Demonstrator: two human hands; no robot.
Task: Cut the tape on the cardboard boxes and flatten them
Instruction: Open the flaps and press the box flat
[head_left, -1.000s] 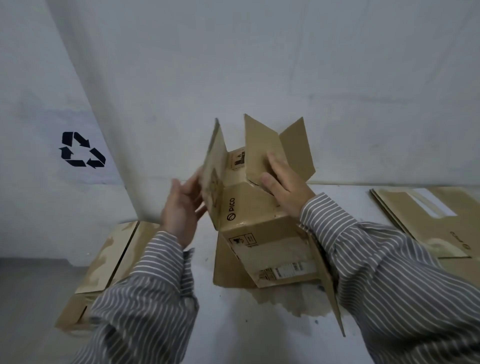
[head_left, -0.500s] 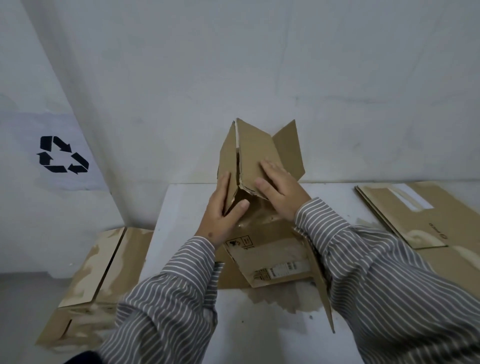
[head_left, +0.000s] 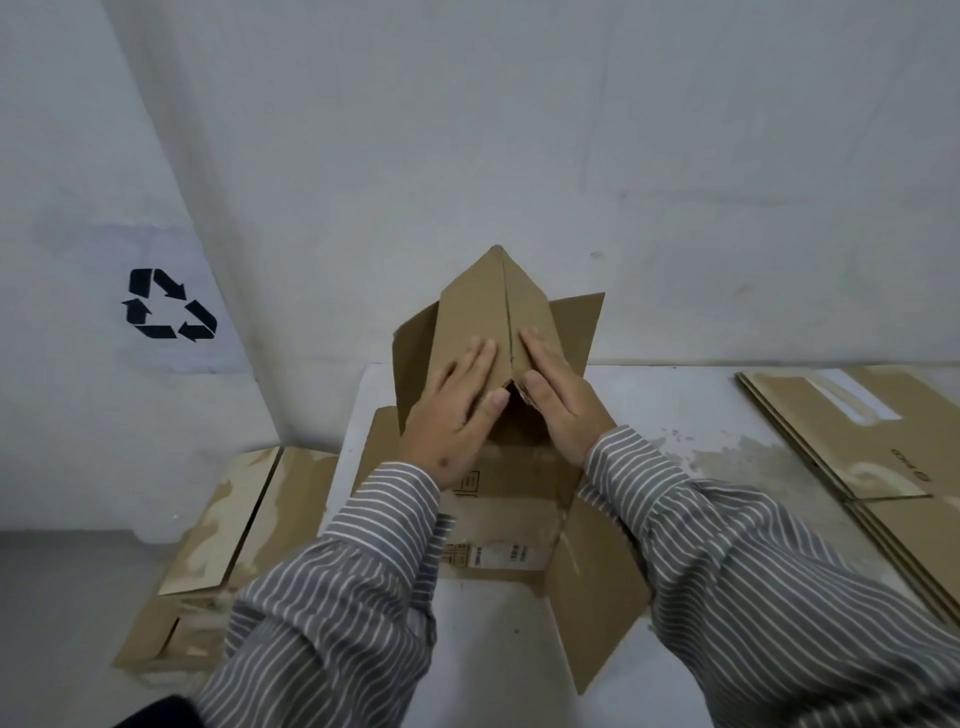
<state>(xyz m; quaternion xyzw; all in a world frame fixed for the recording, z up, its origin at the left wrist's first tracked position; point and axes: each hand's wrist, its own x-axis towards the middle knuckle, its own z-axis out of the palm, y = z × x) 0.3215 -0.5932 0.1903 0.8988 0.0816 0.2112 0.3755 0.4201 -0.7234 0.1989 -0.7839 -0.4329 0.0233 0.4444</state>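
A brown corrugated box (head_left: 498, 499) lies on the white table (head_left: 675, 415), its far flaps standing up as a pointed peak with a seam running down the middle. The left hand (head_left: 457, 415) lies flat on the left slope of that peak, fingers straight and close together, thumb reaching toward the ragged torn edge at the base of the seam. The right hand (head_left: 558, 400) lies flat on the right slope in the same way, fingers straight and side by side, thumb at the torn edge. Neither hand curls round anything. Two more flaps fan out behind the peak to the left and right. The near panel bears printed labels and a barcode, and its surface is scuffed and pale where a layer has peeled away. A side flap (head_left: 592, 597) angles toward the viewer at the right. Both sleeves are grey with thin white stripes.

Flat sheets (head_left: 857, 441) of cardboard lie stacked on the table's right side, one with a strip of pale tape. Another box (head_left: 228, 545), blotchy and worn, sits beside the table's left edge. A black recycling mark (head_left: 169, 304) is on the matt white wall.
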